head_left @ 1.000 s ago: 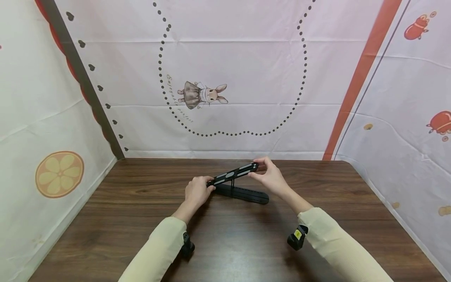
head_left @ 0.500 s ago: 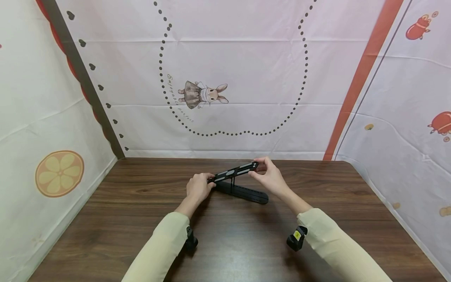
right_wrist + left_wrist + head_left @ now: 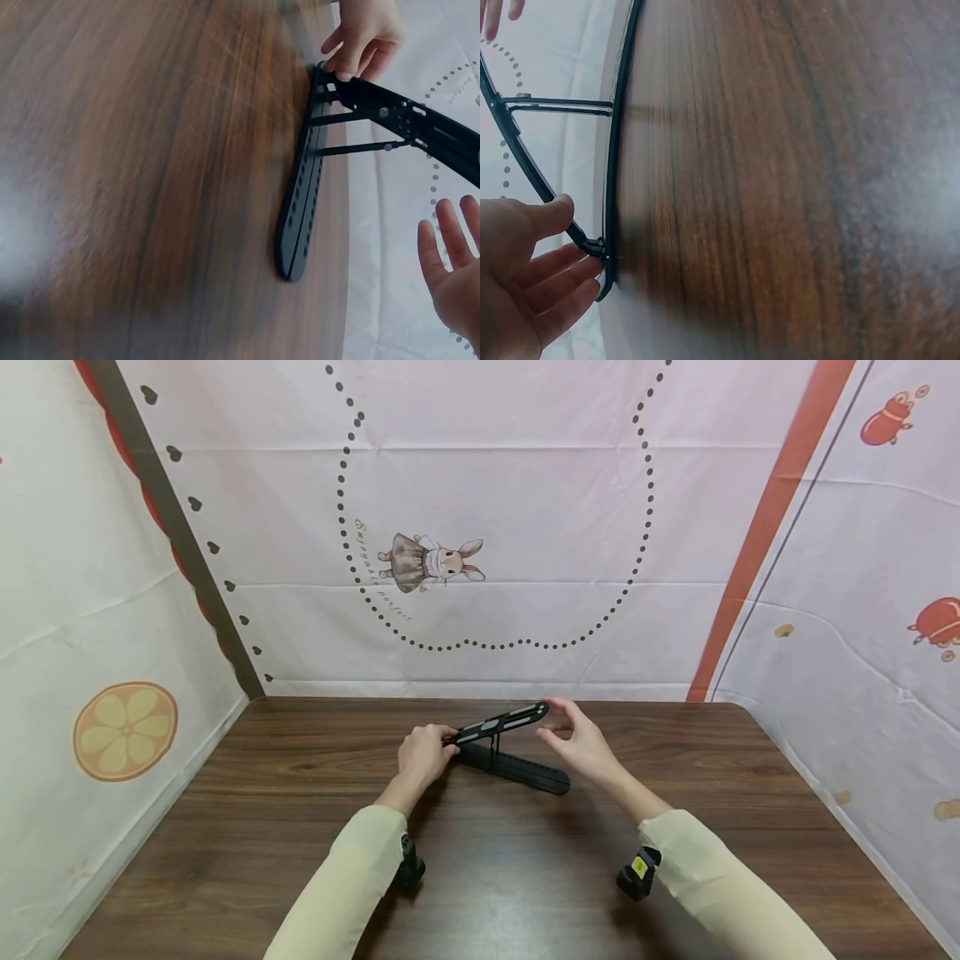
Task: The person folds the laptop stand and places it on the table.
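A black folding stand (image 3: 517,772) rests on the table, its upper arm with grey pads tilted up and held by a thin strut. My left hand (image 3: 425,754) grips the hinged end; in the left wrist view the thumb of that hand (image 3: 517,262) lies on the upper arm, with fingers behind the joint. My right hand (image 3: 587,748) is beside the raised end, thumb and fingers apart. The right wrist view shows the right hand (image 3: 457,289) below the upper arm with spread fingers, and the stand's slotted base (image 3: 298,217) along the table.
The brown wooden table (image 3: 495,877) extends around the stand. Behind it and at both sides hangs a pale printed cloth (image 3: 525,527). A small black device (image 3: 639,872) is on the right wrist, another (image 3: 408,864) on the left.
My right hand has let go of the upper arm's raised end and moved slightly right. The left hand still grips the hinged end, with the upper arm tilted slightly higher.
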Action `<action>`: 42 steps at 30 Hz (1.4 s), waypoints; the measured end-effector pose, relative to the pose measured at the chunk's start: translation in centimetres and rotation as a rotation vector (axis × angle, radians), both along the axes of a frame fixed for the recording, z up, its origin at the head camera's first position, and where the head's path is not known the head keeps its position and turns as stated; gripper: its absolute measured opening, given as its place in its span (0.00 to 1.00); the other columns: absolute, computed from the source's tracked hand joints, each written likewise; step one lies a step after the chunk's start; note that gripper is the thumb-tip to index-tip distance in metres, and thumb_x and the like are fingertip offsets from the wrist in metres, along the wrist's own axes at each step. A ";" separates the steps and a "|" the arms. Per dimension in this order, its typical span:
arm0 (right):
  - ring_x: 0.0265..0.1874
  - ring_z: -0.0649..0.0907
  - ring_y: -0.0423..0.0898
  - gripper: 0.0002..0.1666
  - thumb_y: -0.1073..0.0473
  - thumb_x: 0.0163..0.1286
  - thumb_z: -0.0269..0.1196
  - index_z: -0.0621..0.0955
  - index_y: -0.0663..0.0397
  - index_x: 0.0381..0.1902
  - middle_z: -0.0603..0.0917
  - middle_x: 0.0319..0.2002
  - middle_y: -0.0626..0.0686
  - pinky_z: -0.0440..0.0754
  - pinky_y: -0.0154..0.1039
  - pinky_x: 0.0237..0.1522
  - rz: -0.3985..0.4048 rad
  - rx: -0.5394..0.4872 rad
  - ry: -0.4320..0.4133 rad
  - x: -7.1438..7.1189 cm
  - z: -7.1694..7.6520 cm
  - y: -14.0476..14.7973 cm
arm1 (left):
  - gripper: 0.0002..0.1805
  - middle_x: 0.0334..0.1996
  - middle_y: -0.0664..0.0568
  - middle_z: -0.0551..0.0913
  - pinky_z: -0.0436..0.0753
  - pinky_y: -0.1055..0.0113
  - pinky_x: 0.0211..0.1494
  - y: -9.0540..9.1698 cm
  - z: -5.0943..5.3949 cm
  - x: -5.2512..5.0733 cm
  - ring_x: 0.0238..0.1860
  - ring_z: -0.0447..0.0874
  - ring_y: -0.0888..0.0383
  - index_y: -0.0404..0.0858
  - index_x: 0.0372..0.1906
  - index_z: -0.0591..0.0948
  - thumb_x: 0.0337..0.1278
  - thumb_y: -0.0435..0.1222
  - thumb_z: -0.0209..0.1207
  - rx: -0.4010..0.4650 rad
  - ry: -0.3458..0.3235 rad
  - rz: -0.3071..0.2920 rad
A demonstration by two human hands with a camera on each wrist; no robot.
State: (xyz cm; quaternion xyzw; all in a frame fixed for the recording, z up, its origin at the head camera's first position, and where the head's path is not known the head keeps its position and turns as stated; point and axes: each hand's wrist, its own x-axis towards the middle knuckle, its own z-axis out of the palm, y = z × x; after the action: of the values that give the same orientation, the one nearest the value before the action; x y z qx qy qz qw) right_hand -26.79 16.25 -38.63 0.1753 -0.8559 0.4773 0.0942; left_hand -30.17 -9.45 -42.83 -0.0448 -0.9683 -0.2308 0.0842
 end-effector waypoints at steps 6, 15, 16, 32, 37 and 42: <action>0.47 0.80 0.53 0.30 0.59 0.62 0.63 0.68 0.57 0.61 0.77 0.54 0.59 0.80 0.45 0.43 0.020 0.084 -0.008 0.2 -1.0 0.8 | 0.15 0.38 0.50 0.85 0.67 0.67 0.17 0.0 0.0 -0.1 0.19 0.75 0.58 0.50 0.47 0.83 0.52 0.42 0.64 -0.001 0.002 0.012; 0.49 0.80 0.55 0.30 0.59 0.61 0.64 0.70 0.58 0.60 0.75 0.57 0.59 0.80 0.46 0.43 0.072 0.195 -0.018 0.7 -3.1 2.0 | 0.16 0.40 0.51 0.85 0.69 0.67 0.17 0.0 -0.1 0.0 0.21 0.77 0.58 0.50 0.48 0.83 0.52 0.43 0.63 -0.006 -0.010 0.019; 0.48 0.80 0.55 0.30 0.59 0.60 0.64 0.71 0.59 0.60 0.76 0.56 0.59 0.80 0.47 0.43 0.075 0.215 -0.007 0.7 -3.3 2.1 | 0.16 0.40 0.52 0.85 0.69 0.67 0.18 0.0 -0.1 0.0 0.21 0.78 0.57 0.50 0.48 0.82 0.52 0.43 0.63 -0.009 -0.009 0.021; 0.32 0.76 0.46 0.27 0.56 0.54 0.68 0.78 0.61 0.51 0.79 0.37 0.54 0.74 0.42 0.35 0.033 0.484 0.101 1.1 -5.3 2.5 | 0.16 0.40 0.51 0.85 0.69 0.67 0.16 0.5 0.2 0.4 0.21 0.78 0.57 0.48 0.49 0.82 0.53 0.41 0.63 0.011 -0.031 0.038; 0.35 0.76 0.47 0.24 0.56 0.53 0.69 0.80 0.58 0.48 0.79 0.36 0.53 0.75 0.42 0.37 0.011 0.548 0.089 1.1 -5.6 2.5 | 0.16 0.39 0.52 0.85 0.71 0.66 0.18 0.4 0.0 0.4 0.24 0.80 0.55 0.49 0.48 0.82 0.52 0.41 0.63 0.029 -0.023 0.047; 0.34 0.75 0.48 0.21 0.56 0.53 0.69 0.81 0.57 0.45 0.78 0.36 0.52 0.73 0.43 0.35 -0.004 0.588 0.094 1.1 -5.6 2.5 | 0.15 0.36 0.53 0.85 0.74 0.65 0.22 0.4 -0.1 0.3 0.28 0.81 0.55 0.50 0.47 0.83 0.51 0.42 0.64 0.043 -0.002 0.044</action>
State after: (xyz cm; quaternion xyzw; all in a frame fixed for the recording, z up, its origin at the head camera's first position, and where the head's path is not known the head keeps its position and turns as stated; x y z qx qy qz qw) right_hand -25.68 18.70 -44.26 0.2153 -0.9525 0.2001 0.0802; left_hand -29.89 -9.05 -42.94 -0.0212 -0.9640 -0.2497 0.0893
